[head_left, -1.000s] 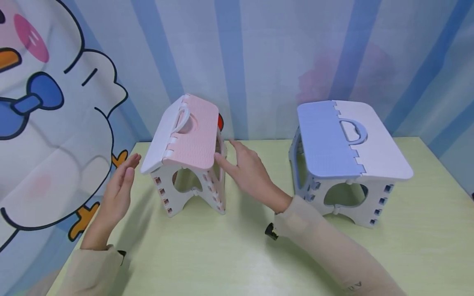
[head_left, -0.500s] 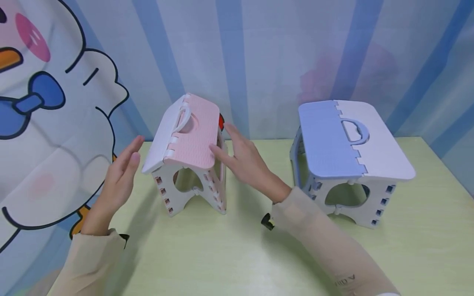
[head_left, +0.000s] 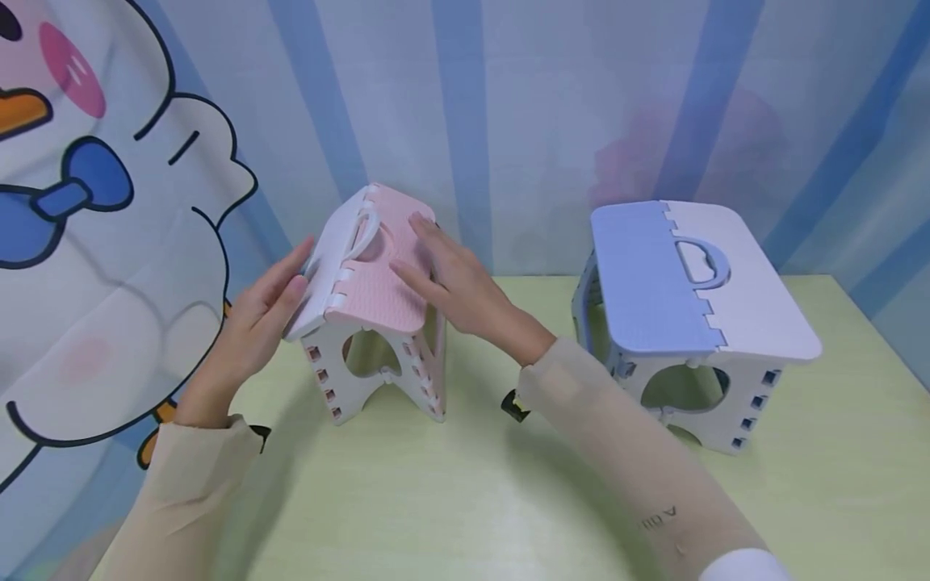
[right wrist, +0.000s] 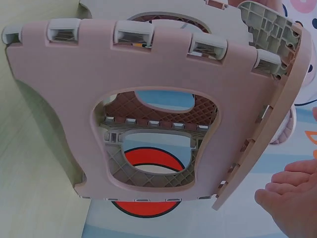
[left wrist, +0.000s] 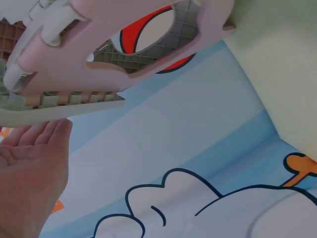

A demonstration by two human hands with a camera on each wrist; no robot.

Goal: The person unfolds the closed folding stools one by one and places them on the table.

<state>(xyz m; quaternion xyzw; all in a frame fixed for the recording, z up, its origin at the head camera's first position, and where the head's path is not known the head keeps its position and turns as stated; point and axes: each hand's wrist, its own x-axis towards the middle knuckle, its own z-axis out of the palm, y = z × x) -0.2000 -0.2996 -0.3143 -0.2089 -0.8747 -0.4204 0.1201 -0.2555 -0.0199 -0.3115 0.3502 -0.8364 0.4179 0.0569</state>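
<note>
A pink and white folding step stool (head_left: 370,298) stands upright, its two seat halves raised to a ridge like a roof, its white handle sticking up. My left hand (head_left: 254,331) lies along the white half at the outer left side, fingers straight. Over the pink half is my right hand (head_left: 465,294), fingers extended; whether it touches cannot be told. In the left wrist view my palm (left wrist: 39,173) faces the underside of the white seat edge. The right wrist view shows the stool's pink side frame (right wrist: 69,89), with my hand (right wrist: 292,198) beyond the seat panel.
A blue and white folding stool (head_left: 647,282) stands to the right with its seat flat. Both stools are on a pale green table (head_left: 450,492). Behind hangs a striped blue curtain (head_left: 538,129) with a cartoon bird (head_left: 94,323) on the left.
Both hands have moved inward toward the pink stool: the left rightward and up to the white half, the right leftward over the pink half. The stool's folded shape looks the same.
</note>
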